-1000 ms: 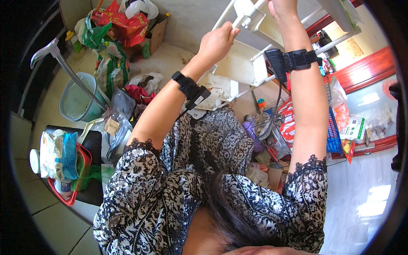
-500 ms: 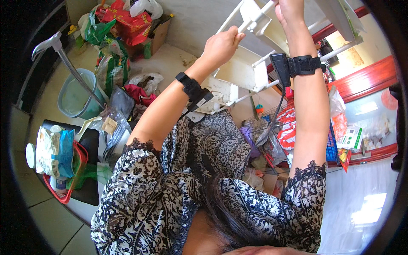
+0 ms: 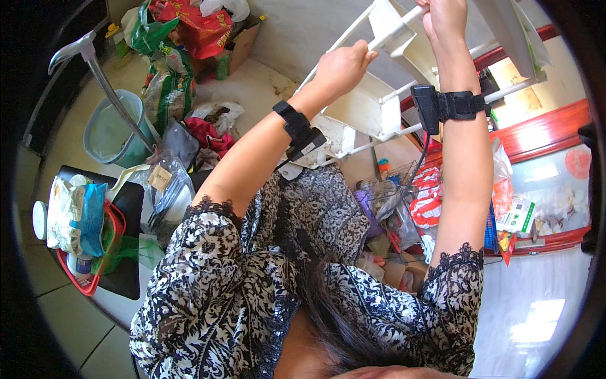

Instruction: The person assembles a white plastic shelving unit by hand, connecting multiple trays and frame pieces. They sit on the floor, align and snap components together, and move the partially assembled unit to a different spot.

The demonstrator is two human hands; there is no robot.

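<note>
Above my lap, a white rack (image 3: 361,107) of plastic trays and tubes stands tilted in view at the top. My left hand (image 3: 343,68) has its fingers closed around a white tube (image 3: 396,30) at the rack's upper side. Farther right, my right hand (image 3: 447,20) is raised at the same tube's other end; its fingers are partly cut off by the top edge, but they look curled on it. Both wrists wear black straps with small boxes. Dirt specks lie on the lowest tray (image 3: 338,140).
To my left are a teal bucket (image 3: 104,151), a metal hammer-like tool (image 3: 113,95), bags (image 3: 167,82) and a red-rimmed basket (image 3: 117,243) holding packs. At right, a wire basket (image 3: 385,192), plastic bags and a red-framed glass cabinet (image 3: 543,136) stand close to my right arm.
Both hands have shifted slightly to the right in the picture, still at the tube. The view has turned a little, so the surroundings sit slightly differently.
</note>
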